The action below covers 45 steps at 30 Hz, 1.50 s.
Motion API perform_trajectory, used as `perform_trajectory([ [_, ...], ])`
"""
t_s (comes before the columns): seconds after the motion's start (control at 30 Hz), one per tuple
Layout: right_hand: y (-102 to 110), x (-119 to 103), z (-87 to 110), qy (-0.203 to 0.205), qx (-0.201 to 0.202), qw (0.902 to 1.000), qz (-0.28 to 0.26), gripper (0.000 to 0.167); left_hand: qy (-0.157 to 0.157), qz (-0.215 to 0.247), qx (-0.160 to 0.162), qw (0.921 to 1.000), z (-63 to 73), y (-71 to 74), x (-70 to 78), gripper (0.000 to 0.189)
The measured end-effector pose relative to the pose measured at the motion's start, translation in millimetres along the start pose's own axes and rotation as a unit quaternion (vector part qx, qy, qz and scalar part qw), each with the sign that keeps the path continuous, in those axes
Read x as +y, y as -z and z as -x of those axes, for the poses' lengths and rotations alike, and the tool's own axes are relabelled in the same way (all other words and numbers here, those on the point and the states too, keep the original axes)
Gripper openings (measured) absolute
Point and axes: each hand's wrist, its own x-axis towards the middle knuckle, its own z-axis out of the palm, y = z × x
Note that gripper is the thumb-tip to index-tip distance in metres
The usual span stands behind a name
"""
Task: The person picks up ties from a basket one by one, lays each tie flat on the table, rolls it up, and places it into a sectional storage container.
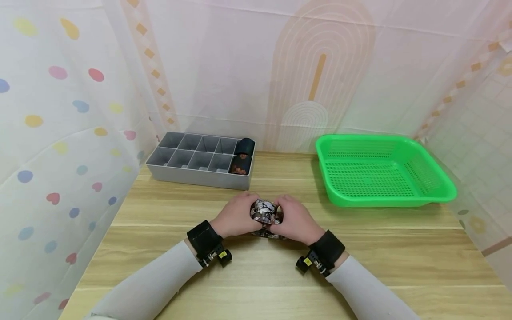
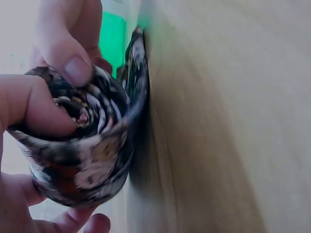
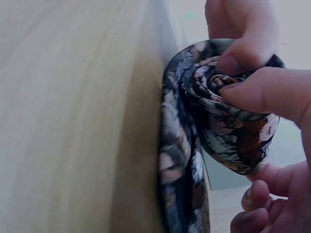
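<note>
In the head view a dark necktie (image 1: 264, 210) with a white, grey and brown print is coiled into a roll near the middle of the table. A short flat tail of it lies on the wood on the near side. My left hand (image 1: 239, 214) grips the roll from the left, the thumb pressed into the coil, as the left wrist view shows on the necktie (image 2: 99, 162). From the other side my right hand (image 1: 298, 220) holds it, thumb on the spiral end of the necktie (image 3: 233, 128) in the right wrist view.
A grey divided box (image 1: 200, 178) stands at the back left. Its right-hand column holds a dark navy roll (image 1: 245, 146) and a dark roll with an orange print (image 1: 241, 164). At the back right sits a green plastic basket (image 1: 392, 202). Patterned curtains hang behind the table.
</note>
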Motion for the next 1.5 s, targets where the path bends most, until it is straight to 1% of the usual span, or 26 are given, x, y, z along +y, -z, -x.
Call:
perform_trajectory([
  [0.17, -7, 0, -0.8, -0.001, -0.011, 0.9999, 0.008, 0.042, -0.013, 0.002, 0.018, 0.9998, 2.5, -0.6, 4.9, 0.046],
  [0.33, -12, 0, 0.1, 0.012, -0.017, 0.9995, 0.025, 0.037, -0.018, 0.004, 0.017, 0.9997, 4.3, -3.6, 6.2, 0.048],
  [0.43, -14, 0, 0.2, 0.014, -0.015, 0.9993, 0.031, 0.039, -0.016, 0.003, 0.008, 0.9998, 4.7, -3.3, 5.8, 0.055],
  [0.5, -14, 0, 0.4, 0.013, -0.014, 0.9994, 0.030, 0.041, -0.010, -0.001, -0.006, 0.9999, 4.9, -2.1, 4.4, 0.063],
  [0.57, -14, 0, 1.0, 0.013, -0.016, 0.9994, 0.028, 0.044, -0.005, -0.014, -0.024, 0.9996, 4.7, -0.7, 2.9, 0.065],
  [0.63, -14, 1, 1.6, 0.011, -0.018, 0.9994, 0.026, 0.045, 0.002, -0.023, -0.037, 0.9990, 4.6, 0.0, 1.8, 0.063],
  [0.7, -13, 1, 1.8, 0.011, -0.020, 0.9994, 0.025, 0.045, 0.004, -0.028, -0.042, 0.9987, 4.3, 0.2, 1.2, 0.057],
  [0.83, -11, 3, 2.0, 0.021, -0.017, 0.9992, 0.030, 0.051, 0.001, -0.031, -0.040, 0.9987, 3.7, -0.6, 1.1, 0.050],
  [0.93, -8, 2, 1.8, 0.032, -0.009, 0.9994, 0.010, 0.061, 0.000, -0.033, -0.040, 0.9987, 3.9, -0.1, 1.9, 0.049],
  [1.0, -6, 2, 1.9, 0.037, -0.005, 0.9992, -0.016, 0.067, 0.001, -0.032, -0.039, 0.9987, 4.2, 0.2, 2.8, 0.048],
  [1.07, -3, 1, 2.5, 0.039, -0.001, 0.9983, -0.043, 0.069, 0.002, -0.033, -0.038, 0.9987, 4.4, 0.4, 3.9, 0.047],
  [1.17, -1, -1, 3.8, 0.046, 0.006, 0.9972, -0.059, 0.064, -0.001, -0.036, -0.038, 0.9986, 4.7, 0.5, 5.7, 0.044],
  [1.3, 2, -3, 5.4, 0.046, 0.018, 0.9973, -0.053, 0.054, -0.005, -0.036, -0.040, 0.9985, 5.2, -0.2, 7.2, 0.041],
  [1.5, 5, -1, 4.0, 0.021, 0.019, 0.9990, -0.034, 0.054, 0.010, -0.022, -0.025, 0.9994, 6.5, -0.5, 7.9, 0.047],
])
